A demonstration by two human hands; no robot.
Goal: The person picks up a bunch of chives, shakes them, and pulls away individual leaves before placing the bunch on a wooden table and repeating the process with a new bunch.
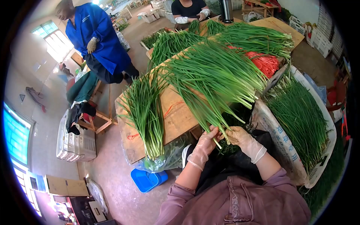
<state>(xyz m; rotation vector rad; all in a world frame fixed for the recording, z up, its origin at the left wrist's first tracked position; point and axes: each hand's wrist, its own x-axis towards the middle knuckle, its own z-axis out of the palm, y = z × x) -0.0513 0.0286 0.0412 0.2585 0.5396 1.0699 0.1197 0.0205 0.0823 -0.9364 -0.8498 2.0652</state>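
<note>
My left hand (207,145), in a thin clear glove, is closed round the pale lower ends of a few garlic chives (204,122). Close beside it my right hand (241,138), gloved too, pinches stalk ends from the same few. Their green leaves reach up and left over the table edge, against a large spread pile of garlic chives (217,71). To the left lies a separate bundle (146,116), its white ends toward me. What lies inside my closed fingers is partly hidden.
A white crate (330,138) full of chives stands at my right. Red ties (262,63) lie on the wooden table (176,112). A blue bin (148,180) is on the floor. A person in a blue coat (97,33) stands left; another person (189,11) sits across.
</note>
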